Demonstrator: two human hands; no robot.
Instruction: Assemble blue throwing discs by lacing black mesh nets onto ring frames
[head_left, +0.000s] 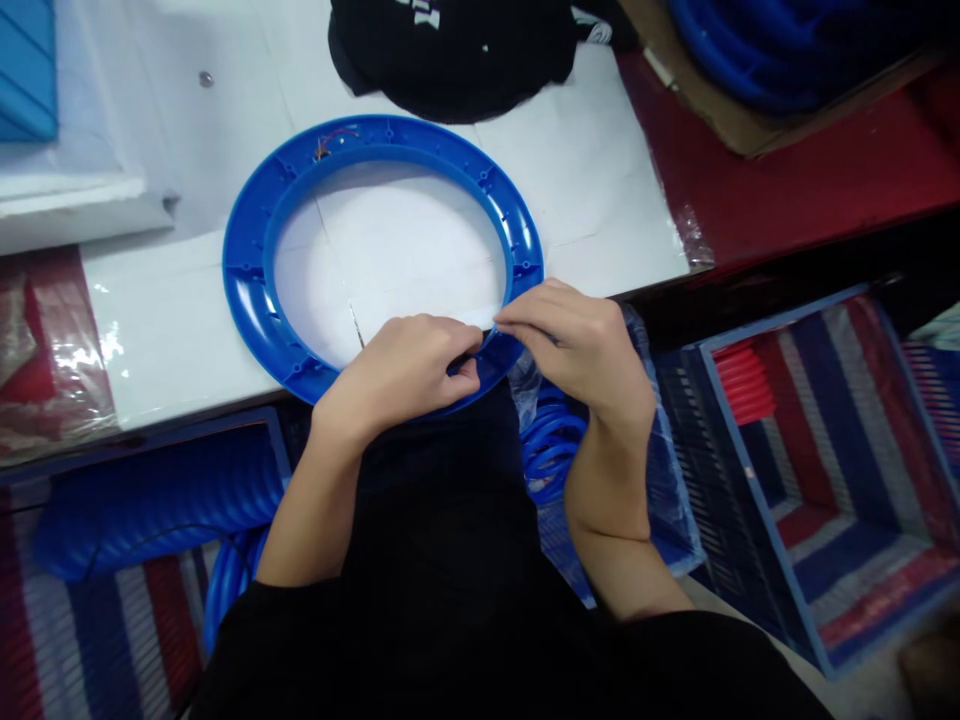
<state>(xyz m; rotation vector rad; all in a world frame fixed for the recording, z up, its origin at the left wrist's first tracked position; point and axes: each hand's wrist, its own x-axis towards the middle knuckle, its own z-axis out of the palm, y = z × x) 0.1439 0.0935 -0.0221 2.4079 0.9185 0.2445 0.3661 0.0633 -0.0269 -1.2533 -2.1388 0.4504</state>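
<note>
A blue plastic ring (244,240), its ribbed inner side facing up, lies across the front edge of the white-covered table. A small part with thin red wires (322,152) sits in its channel at the far left. Over the near right section of the ring, my left hand (409,365) is closed, thumb against curled fingers; something dark between them is too small to name. My right hand (581,340) pinches a thin blue piece (490,336) by its fingertips, just right of the left hand's fingers. Whether that piece joins the ring is not visible.
A black cloth item (450,60) lies behind the ring. At the back right is a cardboard box (720,115) of blue parts. Below the table stand a striped-lined crate (832,500) with red rings and, at left, stacked blue rings (165,500). A white foam block (82,215) is at left.
</note>
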